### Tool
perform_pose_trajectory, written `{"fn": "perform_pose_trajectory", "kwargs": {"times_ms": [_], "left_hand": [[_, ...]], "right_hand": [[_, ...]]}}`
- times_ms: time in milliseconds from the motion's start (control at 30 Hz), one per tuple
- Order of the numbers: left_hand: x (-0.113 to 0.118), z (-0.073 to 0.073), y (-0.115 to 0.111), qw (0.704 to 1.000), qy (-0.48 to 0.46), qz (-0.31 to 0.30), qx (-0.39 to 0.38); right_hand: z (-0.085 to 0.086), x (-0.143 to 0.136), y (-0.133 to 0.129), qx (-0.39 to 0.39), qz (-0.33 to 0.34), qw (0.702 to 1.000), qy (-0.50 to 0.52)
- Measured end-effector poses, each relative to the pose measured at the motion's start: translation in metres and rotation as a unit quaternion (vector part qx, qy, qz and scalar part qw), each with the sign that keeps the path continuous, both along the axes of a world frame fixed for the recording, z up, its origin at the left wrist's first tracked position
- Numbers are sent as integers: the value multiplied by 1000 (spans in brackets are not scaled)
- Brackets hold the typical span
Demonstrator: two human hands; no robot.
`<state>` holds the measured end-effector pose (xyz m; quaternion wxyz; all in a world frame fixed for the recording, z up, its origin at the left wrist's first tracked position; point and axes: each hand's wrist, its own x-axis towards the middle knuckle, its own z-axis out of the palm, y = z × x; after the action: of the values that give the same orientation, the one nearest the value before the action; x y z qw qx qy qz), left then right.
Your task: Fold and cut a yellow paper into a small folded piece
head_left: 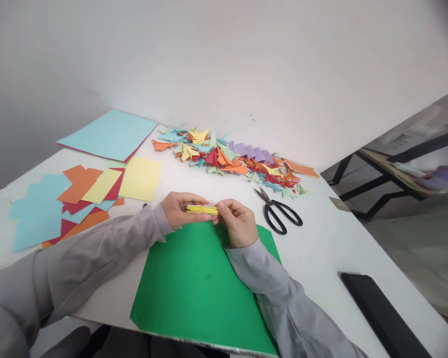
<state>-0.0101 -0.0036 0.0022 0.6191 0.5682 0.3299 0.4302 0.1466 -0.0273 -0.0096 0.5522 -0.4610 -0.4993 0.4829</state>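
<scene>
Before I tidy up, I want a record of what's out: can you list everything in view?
Table: one, white, foreground
Wall: white, behind the table
Green sheet: one, green, near edge
Folded yellow paper: count unclear, yellow, centre
Large paper: stack, light blue over red, far left
Cut paper: several, overlapping, mixed colours, left
Folded pieces: too many to count, mixed colours, along the wall
Scissors: one pair, black handles, right of centre
Long bar: one, black, near right
Bench: at least one, black frame, beyond the right edge
Sleeves: two, grey, lower left and right
Left grip: one, bare, around the yellow paper
Right grip: one, bare, at its right end
</scene>
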Motion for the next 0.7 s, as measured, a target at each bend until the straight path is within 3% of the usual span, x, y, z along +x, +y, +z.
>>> {"fn": "perform_pose_trajectory", "kwargs": {"times_ms": [167, 333, 533, 700], "left_hand": [[0, 2, 4, 998, -18, 17, -56], [1, -1, 8, 997, -40, 33, -56], [0, -5, 9, 999, -4, 46, -8], [-3, -6, 8, 995, 57, 54, 69]], "right_hand": [[1, -3, -4, 39, 8, 999, -35], [-1, -4, -7, 103, 11, 984, -145], [-3, -2, -9, 199, -62, 934, -290], [-4, 1, -7, 290, -107, 873, -377]]}}
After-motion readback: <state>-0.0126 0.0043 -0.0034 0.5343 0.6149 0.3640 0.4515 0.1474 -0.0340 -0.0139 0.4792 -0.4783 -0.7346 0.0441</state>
